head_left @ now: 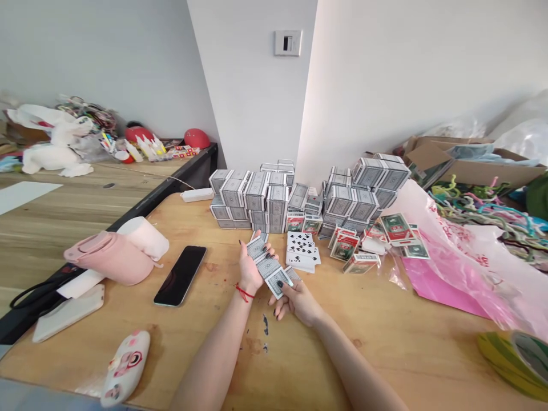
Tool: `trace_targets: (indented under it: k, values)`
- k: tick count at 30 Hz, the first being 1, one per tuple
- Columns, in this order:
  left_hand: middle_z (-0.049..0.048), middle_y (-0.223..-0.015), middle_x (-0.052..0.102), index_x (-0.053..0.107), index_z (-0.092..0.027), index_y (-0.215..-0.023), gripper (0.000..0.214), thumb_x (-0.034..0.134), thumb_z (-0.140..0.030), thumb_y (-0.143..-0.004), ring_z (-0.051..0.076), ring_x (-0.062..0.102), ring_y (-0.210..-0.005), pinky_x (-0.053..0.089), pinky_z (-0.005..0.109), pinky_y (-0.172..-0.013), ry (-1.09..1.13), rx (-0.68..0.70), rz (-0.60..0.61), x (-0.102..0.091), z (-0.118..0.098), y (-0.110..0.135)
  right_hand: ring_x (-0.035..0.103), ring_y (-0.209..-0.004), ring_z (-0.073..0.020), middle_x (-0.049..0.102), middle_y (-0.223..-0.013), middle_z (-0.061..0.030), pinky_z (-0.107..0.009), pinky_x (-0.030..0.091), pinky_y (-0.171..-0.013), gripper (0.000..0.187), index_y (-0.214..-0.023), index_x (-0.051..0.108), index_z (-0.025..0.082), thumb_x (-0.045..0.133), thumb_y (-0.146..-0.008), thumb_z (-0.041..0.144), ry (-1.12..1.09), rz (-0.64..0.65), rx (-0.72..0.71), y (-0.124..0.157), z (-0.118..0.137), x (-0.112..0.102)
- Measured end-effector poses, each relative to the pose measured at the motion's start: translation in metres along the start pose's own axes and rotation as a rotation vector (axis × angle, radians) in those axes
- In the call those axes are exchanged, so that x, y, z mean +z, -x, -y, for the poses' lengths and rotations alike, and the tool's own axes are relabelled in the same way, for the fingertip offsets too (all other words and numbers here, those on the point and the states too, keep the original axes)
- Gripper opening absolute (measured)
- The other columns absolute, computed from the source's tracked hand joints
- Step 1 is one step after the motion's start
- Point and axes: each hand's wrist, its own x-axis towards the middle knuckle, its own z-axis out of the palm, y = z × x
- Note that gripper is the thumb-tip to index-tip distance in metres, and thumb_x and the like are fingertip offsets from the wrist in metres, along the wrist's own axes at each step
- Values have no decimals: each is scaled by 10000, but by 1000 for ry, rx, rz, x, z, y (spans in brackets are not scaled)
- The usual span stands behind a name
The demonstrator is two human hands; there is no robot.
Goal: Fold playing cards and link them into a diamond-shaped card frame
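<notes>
Bare forearms (218, 354) run up from the bottom edge over a wooden table (325, 371), red string bracelet (244, 293) on the left wrist. Left hand (252, 268) is wrapped round a spread of grey-backed playing cards (268, 267), thumb one side and fingers on the other. Right hand (299, 299) has its thumb on the near end of that same spread, so both hands are on it, about mid-table. Just past them sit some face-up spades cards (301, 251), with big blocks of stacked decks (233, 194) behind. Red-and-green card boxes (343, 245) are piled off to the right. Black-screened smartphone (180, 275) lies left of the hands, and a yellow-green tape roll (499, 354) is way over on the right.
</notes>
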Motion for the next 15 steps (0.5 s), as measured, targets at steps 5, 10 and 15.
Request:
trace_targets:
  k: [5, 10, 15]
  values:
    - [-22, -587, 382, 564, -263, -976, 464, 373, -627, -760, 99, 363, -486, 338, 244, -488, 9, 21, -44, -3, 4, -9, 560, -356, -110, 638, -562, -44, -191, 465, -329, 347, -684, 503, 134, 613, -715, 462, 9, -70, -101, -3, -4, 7]
    - [-34, -573, 344, 551, -258, -881, 398, 427, -611, -746, 87, 321, -465, 295, 225, -461, 75, 64, -7, -3, 7, -10, 545, -345, -105, 627, -541, -37, -182, 445, -313, 317, -671, 512, 134, 616, -720, 430, 19, -115, -131, -3, -4, 8]
    - [-36, -564, 334, 536, -253, -888, 418, 437, -627, -730, 86, 304, -459, 281, 224, -451, 32, 89, -38, 2, 11, -8, 534, -337, -100, 613, -517, -31, -177, 433, -305, 316, -651, 511, 135, 609, -722, 426, 24, -147, -135, -3, -5, 8]
